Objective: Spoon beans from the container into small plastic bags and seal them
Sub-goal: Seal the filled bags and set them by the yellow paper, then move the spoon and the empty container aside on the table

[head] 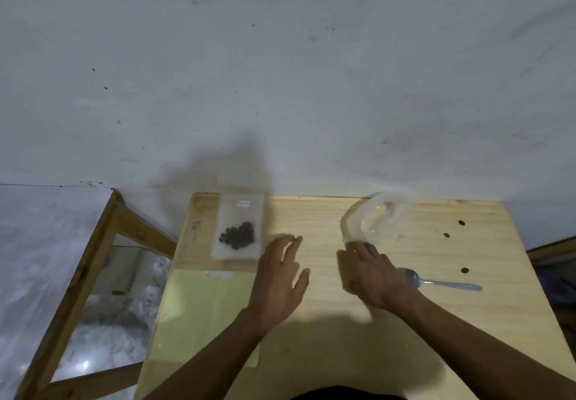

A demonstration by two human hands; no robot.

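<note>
surface [327,331]: pale wood, wide, carries everything; a green sheet [202,312] lies flat on its near left part.
container [372,217]: clear, thin plastic, blurred, at the far middle-right of the surface, just beyond the right hand; looks empty, so judged very light and likely to skid or flex if pushed; best steadied at the rim or side wall, not squeezed.
bag [238,226]: small clear plastic pouch lying flat at the far left, a dark cluster of beans [238,236] inside its lower half; soft, slippery film, light, contents free to shift; best pinched at the top strip, above the beans, to press shut; cannot tell whether already sealed.
left hand [279,278]: open, fingers spread, empty, hovering just right of the bag, not clearly touching it.
right hand [371,275]: palm down, fingers loosely spread, no grip visible, fingertips at the near edge of the container; contact uncertain through blur.
spoon [439,281]: pale plastic, lying on the surface just right of the right hand, bowl toward it, handle pointing right; light, stiff, easy to take by the handle.
loose beans [461,223]: three dark specks scattered far right; tiny, hard, prone to roll.
</note>
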